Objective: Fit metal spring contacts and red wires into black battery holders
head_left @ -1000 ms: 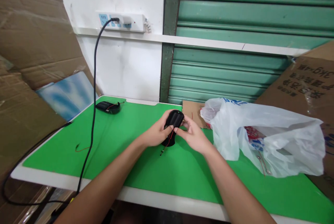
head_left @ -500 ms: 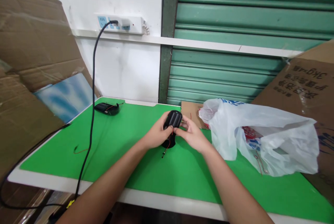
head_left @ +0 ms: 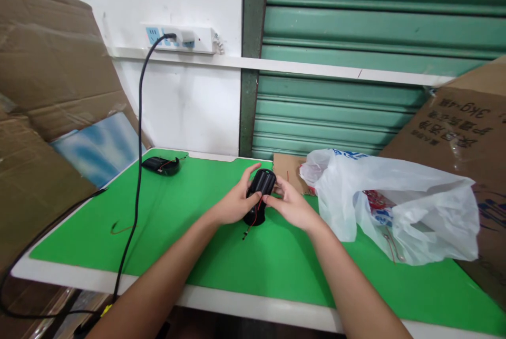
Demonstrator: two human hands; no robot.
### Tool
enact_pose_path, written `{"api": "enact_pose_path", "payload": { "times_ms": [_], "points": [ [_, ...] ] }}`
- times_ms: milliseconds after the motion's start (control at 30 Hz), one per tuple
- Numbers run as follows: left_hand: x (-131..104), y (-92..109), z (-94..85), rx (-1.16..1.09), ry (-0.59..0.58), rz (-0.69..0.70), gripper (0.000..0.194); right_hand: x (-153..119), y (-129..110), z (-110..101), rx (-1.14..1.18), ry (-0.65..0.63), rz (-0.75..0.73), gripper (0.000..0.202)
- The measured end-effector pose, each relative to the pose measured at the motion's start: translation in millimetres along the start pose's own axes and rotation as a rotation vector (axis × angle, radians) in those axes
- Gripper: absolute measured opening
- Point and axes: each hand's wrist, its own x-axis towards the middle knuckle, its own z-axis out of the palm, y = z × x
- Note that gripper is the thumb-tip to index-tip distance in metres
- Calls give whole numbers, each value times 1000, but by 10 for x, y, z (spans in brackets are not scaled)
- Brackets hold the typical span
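Observation:
Between my hands, above the middle of the green mat, is a black plastic casing (head_left: 263, 181) with rounded ends and long ridges or grooves on its face. A thin red wire (head_left: 260, 203) runs from it, and a small dark tip hangs at its lower left. My left hand (head_left: 236, 201) grips the left side, thumb pressed on the face and index finger raised off it. On the right edge, my right hand (head_left: 290, 203) holds it with thumb and fingers. The casing's underside is hidden.
A similar black casing (head_left: 161, 165) with wires lies far left. A loose wire (head_left: 122, 231) rests near the black power cable (head_left: 138, 170) crossing the mat (head_left: 221, 254). At right, a white plastic bag (head_left: 430, 212) holds red wired parts, beside cardboard (head_left: 288, 171).
My left index finger has lifted off the casing and now points up. The casing stays between both hands; the view has shifted slightly.

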Motion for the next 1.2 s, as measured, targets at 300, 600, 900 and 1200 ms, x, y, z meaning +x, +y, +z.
{"api": "enact_pose_path", "payload": {
  "times_ms": [300,600,900,1200],
  "points": [
    [-2,10,39,269,86,95,68,-2,72,70,-133,47,-131,44],
    [11,-13,46,209,119,191,65,37,67,130,-52,90,-205,48],
    [11,-27,84,169,160,122,65,51,81,152,3,128,-141,51],
    [14,-2,107,252,194,125,64,53,72,162,15,139,-145,49]
  ]
}}
